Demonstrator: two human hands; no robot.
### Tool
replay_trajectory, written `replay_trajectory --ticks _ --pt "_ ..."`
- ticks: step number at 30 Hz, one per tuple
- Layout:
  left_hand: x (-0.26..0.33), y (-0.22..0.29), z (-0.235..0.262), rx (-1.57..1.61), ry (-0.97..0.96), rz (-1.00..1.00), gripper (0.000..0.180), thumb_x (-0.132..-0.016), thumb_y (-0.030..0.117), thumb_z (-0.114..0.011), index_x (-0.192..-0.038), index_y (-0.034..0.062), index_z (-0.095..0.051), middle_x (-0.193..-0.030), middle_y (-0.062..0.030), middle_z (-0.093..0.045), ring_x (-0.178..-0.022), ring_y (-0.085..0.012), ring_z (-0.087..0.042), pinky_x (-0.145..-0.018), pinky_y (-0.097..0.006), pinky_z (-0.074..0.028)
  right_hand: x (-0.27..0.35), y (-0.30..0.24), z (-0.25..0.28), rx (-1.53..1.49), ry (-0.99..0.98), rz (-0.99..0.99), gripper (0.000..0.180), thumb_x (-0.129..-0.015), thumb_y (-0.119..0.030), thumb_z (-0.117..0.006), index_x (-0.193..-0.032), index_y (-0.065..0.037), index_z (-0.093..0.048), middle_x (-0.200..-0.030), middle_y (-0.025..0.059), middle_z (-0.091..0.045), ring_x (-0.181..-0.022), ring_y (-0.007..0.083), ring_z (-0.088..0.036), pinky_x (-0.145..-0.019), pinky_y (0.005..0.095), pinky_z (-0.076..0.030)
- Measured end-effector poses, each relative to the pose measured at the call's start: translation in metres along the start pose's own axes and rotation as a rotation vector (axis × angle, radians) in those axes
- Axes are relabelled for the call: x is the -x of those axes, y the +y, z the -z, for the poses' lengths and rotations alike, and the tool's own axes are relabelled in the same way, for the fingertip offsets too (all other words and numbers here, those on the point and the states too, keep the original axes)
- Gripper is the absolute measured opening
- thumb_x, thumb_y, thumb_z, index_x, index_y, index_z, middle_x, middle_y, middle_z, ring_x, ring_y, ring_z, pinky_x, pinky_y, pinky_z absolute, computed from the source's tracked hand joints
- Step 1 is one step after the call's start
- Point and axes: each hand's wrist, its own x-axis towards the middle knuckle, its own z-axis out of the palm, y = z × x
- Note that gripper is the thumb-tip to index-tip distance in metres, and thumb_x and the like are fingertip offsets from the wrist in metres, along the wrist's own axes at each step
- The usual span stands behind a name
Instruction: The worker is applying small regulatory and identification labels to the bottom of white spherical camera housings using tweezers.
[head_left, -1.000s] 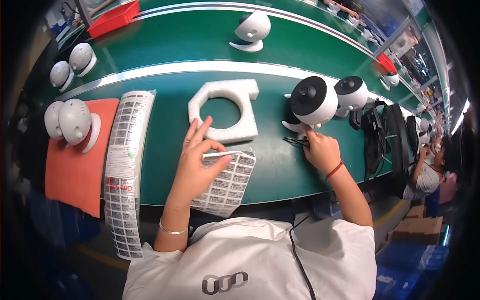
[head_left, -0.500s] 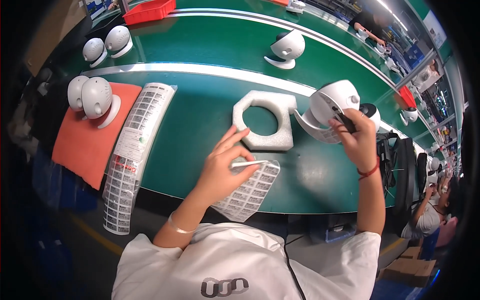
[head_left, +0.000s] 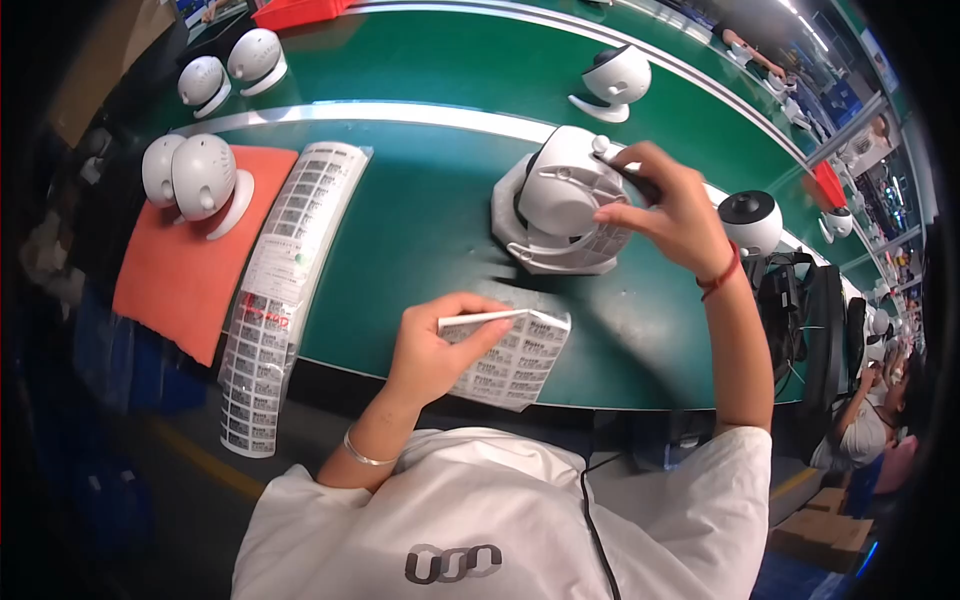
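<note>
A white round-headed camera point(head_left: 560, 205) rests in a white foam ring point(head_left: 506, 215) on the green bench, the underside of its curved stand turned towards me. At its right edge my right hand point(head_left: 685, 205) grips the stand, thumb in front and fingers behind. A dark slim item point(head_left: 643, 187), too blurred to name, lies within that hand. My left hand point(head_left: 435, 345) is closed on a folded sheet of printed labels point(head_left: 515, 360), pinching its upper edge between thumb and fingers near the bench's front edge.
A long label strip point(head_left: 285, 265) and an orange cloth point(head_left: 190, 285) bearing two white cameras point(head_left: 205, 175) lie left. More cameras point(head_left: 257, 60) stand beyond the white rail point(head_left: 420, 115). Another camera point(head_left: 750, 222) and black bags point(head_left: 785, 310) are right. Other people work at far right.
My right hand has brought the camera left into the foam ring and turned its underside towards me. My left hand has drawn back from the foam, still holding the label sheet.
</note>
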Motion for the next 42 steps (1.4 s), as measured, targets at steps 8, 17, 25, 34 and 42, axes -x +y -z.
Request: replay_trajectory --ticks 8,17,25,34,42 --pt "-0.01 0.006 0.001 0.047 0.009 -0.113 0.012 -0.081 0.007 -0.075 -0.09 0.0002 -0.071 -0.079 -0.0028 -0.07 -0.07 -0.0052 -0.061 -0.062 -0.02 -0.049 0.074 -0.04 -0.056 -0.096 0.069 0.146 0.024 -0.068 -0.012 -0.08 -0.088 -0.005 -0.07 -0.077 0.0077 -0.066 -0.067 0.0208 -0.064 -0.058 0.0286 -0.05" --pt "-0.004 0.0 0.005 0.151 -0.036 -0.058 0.008 -0.08 0.006 -0.075 -0.084 0.0002 -0.071 -0.075 -0.0017 -0.069 -0.067 -0.0045 -0.06 -0.058 -0.019 -0.046 0.081 -0.03 -0.071 -0.334 0.004 0.118 0.012 -0.072 0.001 -0.072 -0.083 -0.002 -0.068 -0.074 0.0069 -0.064 -0.056 0.014 -0.053 -0.048 0.0246 -0.039" --pt "-0.008 -0.005 0.003 0.108 -0.021 -0.054 0.011 -0.082 0.008 -0.074 -0.089 0.0004 -0.07 -0.079 -0.0029 -0.069 -0.07 -0.0056 -0.061 -0.062 -0.02 -0.048 0.085 -0.023 -0.076 -0.458 0.027 -0.064 0.01 -0.074 -0.003 -0.073 -0.082 -0.002 -0.068 -0.075 0.0036 -0.063 -0.052 0.0068 -0.042 -0.045 0.022 -0.03" --pt "-0.014 -0.006 0.011 -0.042 -0.003 -0.007 0.014 -0.082 0.008 -0.073 -0.093 -0.0001 -0.068 -0.081 -0.0031 -0.07 -0.072 -0.0064 -0.063 -0.064 -0.021 -0.05 0.111 -0.021 -0.059 -0.531 0.467 -0.42 0.027 -0.094 -0.016 -0.054 -0.078 0.003 -0.066 -0.064 -0.0021 -0.047 -0.055 0.0065 -0.035 -0.052 0.0205 -0.025" --pt "-0.015 -0.008 0.011 -0.041 -0.038 0.092 0.015 -0.083 0.008 -0.073 -0.094 -0.0004 -0.067 -0.082 -0.0037 -0.07 -0.073 -0.0061 -0.063 -0.065 -0.021 -0.05 0.115 -0.035 -0.035 -0.909 0.121 -0.558 0.033 -0.069 0.011 -0.075 -0.101 0.004 -0.066 -0.1 0.0086 -0.064 -0.088 0.0134 -0.066 -0.08 0.0247 -0.055"
